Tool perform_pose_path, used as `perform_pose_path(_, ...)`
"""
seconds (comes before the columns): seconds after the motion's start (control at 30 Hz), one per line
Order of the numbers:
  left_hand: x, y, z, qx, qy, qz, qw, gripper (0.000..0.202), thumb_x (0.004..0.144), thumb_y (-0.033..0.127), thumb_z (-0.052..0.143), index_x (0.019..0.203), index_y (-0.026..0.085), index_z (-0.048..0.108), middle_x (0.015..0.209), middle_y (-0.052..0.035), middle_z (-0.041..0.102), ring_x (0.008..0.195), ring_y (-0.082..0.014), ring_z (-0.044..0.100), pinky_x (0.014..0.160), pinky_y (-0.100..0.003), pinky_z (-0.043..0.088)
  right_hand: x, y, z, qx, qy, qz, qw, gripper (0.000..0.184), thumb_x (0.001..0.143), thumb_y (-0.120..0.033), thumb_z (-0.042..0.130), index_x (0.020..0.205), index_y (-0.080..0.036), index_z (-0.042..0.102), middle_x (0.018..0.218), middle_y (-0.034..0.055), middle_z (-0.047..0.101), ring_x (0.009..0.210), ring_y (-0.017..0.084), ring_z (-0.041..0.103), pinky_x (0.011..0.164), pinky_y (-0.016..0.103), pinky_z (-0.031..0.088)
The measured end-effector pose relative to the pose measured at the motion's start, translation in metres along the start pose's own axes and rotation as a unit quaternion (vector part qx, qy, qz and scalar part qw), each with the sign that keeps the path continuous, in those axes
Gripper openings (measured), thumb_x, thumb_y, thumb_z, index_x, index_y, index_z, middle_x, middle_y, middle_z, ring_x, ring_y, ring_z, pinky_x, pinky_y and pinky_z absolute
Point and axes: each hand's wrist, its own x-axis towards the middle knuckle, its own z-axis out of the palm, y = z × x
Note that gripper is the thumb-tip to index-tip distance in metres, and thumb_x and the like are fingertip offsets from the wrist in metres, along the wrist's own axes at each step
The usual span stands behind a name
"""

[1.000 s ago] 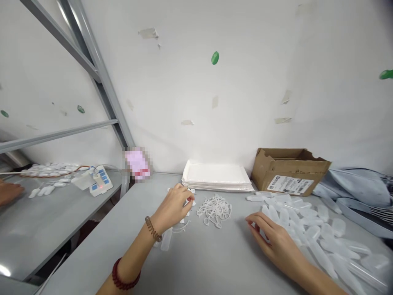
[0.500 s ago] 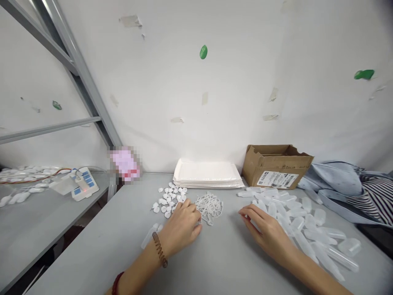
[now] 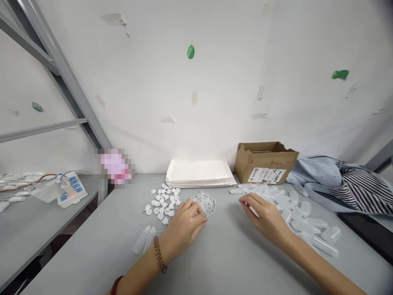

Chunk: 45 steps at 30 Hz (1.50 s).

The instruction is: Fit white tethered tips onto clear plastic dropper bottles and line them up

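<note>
My left hand (image 3: pixel 184 226) lies on the grey table (image 3: pixel 221 262) with its fingers curled at the near edge of a small heap of white plastic rings (image 3: pixel 205 202); whether it holds one is hidden. Left of it lies a scatter of small white caps (image 3: pixel 162 201), and a couple of clear tubes (image 3: pixel 143 241) rest near my wrist. My right hand (image 3: pixel 264 217) rests palm down with fingers spread, touching the left edge of a spread of clear plastic tubes (image 3: pixel 302 219).
A stack of white trays (image 3: pixel 199 173) and an open cardboard box (image 3: pixel 265 162) stand against the wall. Folded blue and striped cloth (image 3: pixel 340 182) lies at the right. A second table at the left carries a small white device (image 3: pixel 69 193) and more clear parts.
My left hand has drawn back from the white caps to the near side of the ring heap. My right hand has stayed at the tubes. The view has turned to the right.
</note>
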Motion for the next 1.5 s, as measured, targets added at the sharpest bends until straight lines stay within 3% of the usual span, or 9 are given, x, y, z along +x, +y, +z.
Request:
perform_pose_path(0.17, 0.004, 0.004, -0.014, -0.256, 0.06, -0.117, 0.958, 0.009, 0.084, 0.022, 0.06, 0.083, 0.025, 0.069, 0.093, -0.0038, 0.063, 0.093, -0.0199, 0.056, 0.083, -0.036, 0.048, 0.011, 0.028, -0.003, -0.035, -0.006, 0.062, 0.997, 0.02, 0.092, -0.019, 0.04, 0.092, -0.019, 0.06, 0.092, 0.0097, 0.067, 0.083, 0.023, 0.064, 0.067, 0.033, 0.051)
perform_pose_path(0.4, 0.006, -0.004, -0.025, -0.461, 0.098, -0.224, 0.853, 0.013, 0.077, 0.032, 0.066, 0.075, 0.019, 0.067, 0.096, -0.0072, 0.072, 0.091, -0.0218, 0.066, 0.075, -0.033, 0.055, 0.047, 0.041, 0.007, -0.045, -0.113, 0.014, 0.993, 0.018, 0.079, -0.008, 0.055, 0.085, -0.019, 0.067, 0.084, 0.0061, 0.072, 0.084, 0.024, 0.064, 0.07, 0.033, 0.052)
perform_pose_path(0.53, 0.002, -0.006, -0.025, -0.382, 0.163, -0.211, 0.885, 0.013, 0.074, 0.029, 0.07, 0.084, 0.02, 0.066, 0.09, -0.0049, 0.072, 0.091, -0.0218, 0.066, 0.079, -0.035, 0.054, 0.055, 0.039, 0.014, -0.057, -0.141, 0.011, 0.988, 0.019, 0.074, -0.005, 0.059, 0.082, -0.019, 0.069, 0.082, 0.0073, 0.072, 0.082, 0.025, 0.065, 0.066, 0.031, 0.052)
perform_pose_path(0.63, -0.001, -0.006, -0.023, -0.212, 0.244, -0.102, 0.941, 0.022, 0.076, 0.021, 0.07, 0.098, 0.023, 0.064, 0.086, -0.0026, 0.072, 0.088, -0.0203, 0.064, 0.082, -0.037, 0.051, 0.054, 0.038, 0.018, -0.065, -0.145, 0.022, 0.987, 0.02, 0.072, -0.004, 0.059, 0.083, -0.017, 0.07, 0.084, 0.0102, 0.071, 0.079, 0.025, 0.066, 0.065, 0.032, 0.051)
perform_pose_path(0.77, -0.002, -0.005, -0.022, -0.081, 0.279, 0.033, 0.956, 0.019, 0.081, 0.016, 0.066, 0.099, 0.023, 0.065, 0.081, -0.0027, 0.071, 0.083, -0.02, 0.061, 0.078, -0.036, 0.051, 0.055, 0.034, 0.014, -0.059, -0.133, 0.026, 0.989, 0.02, 0.074, -0.007, 0.056, 0.086, -0.017, 0.068, 0.085, 0.0114, 0.07, 0.082, 0.027, 0.066, 0.071, 0.036, 0.052)
perform_pose_path(0.93, -0.002, 0.003, -0.023, -0.147, 0.268, -0.041, 0.951, 0.017, 0.077, 0.02, 0.071, 0.093, 0.024, 0.068, 0.076, -0.0029, 0.069, 0.079, -0.0207, 0.058, 0.066, -0.033, 0.053, 0.04, 0.0, -0.003, 0.009, -0.102, 0.008, 0.995, 0.018, 0.082, -0.016, 0.054, 0.098, -0.019, 0.063, 0.096, 0.0079, 0.07, 0.088, 0.021, 0.066, 0.076, 0.033, 0.054)
perform_pose_path(1.03, -0.002, 0.012, -0.022, -0.198, 0.237, -0.087, 0.947, 0.013, 0.074, 0.023, 0.073, 0.087, 0.024, 0.07, 0.077, -0.0033, 0.067, 0.077, -0.0197, 0.059, 0.066, -0.032, 0.054, 0.018, -0.037, -0.008, 0.151, -0.054, 0.019, 0.987, 0.016, 0.087, -0.023, 0.054, 0.102, -0.02, 0.06, 0.092, 0.0058, 0.071, 0.081, 0.018, 0.068, 0.071, 0.029, 0.056)
perform_pose_path(1.17, -0.003, 0.024, -0.019, -0.225, 0.205, -0.068, 0.95, 0.014, 0.074, 0.023, 0.074, 0.088, 0.023, 0.071, 0.074, -0.0026, 0.068, 0.076, -0.0192, 0.059, 0.066, -0.03, 0.054, -0.006, -0.072, -0.002, 0.216, -0.008, 0.007, 0.976, 0.018, 0.088, -0.026, 0.055, 0.105, -0.02, 0.057, 0.091, 0.0048, 0.072, 0.077, 0.016, 0.069, 0.07, 0.025, 0.057)
perform_pose_path(1.5, -0.005, 0.032, -0.02, -0.242, 0.185, 0.0, 0.953, 0.018, 0.075, 0.015, 0.073, 0.091, 0.023, 0.07, 0.074, -0.0005, 0.071, 0.078, -0.019, 0.056, 0.067, -0.03, 0.054, -0.02, -0.079, 0.006, 0.212, 0.046, -0.053, 0.975, 0.026, 0.092, -0.018, 0.048, 0.118, -0.021, 0.045, 0.098, 0.0082, 0.069, 0.089, 0.017, 0.068, 0.076, 0.025, 0.057)
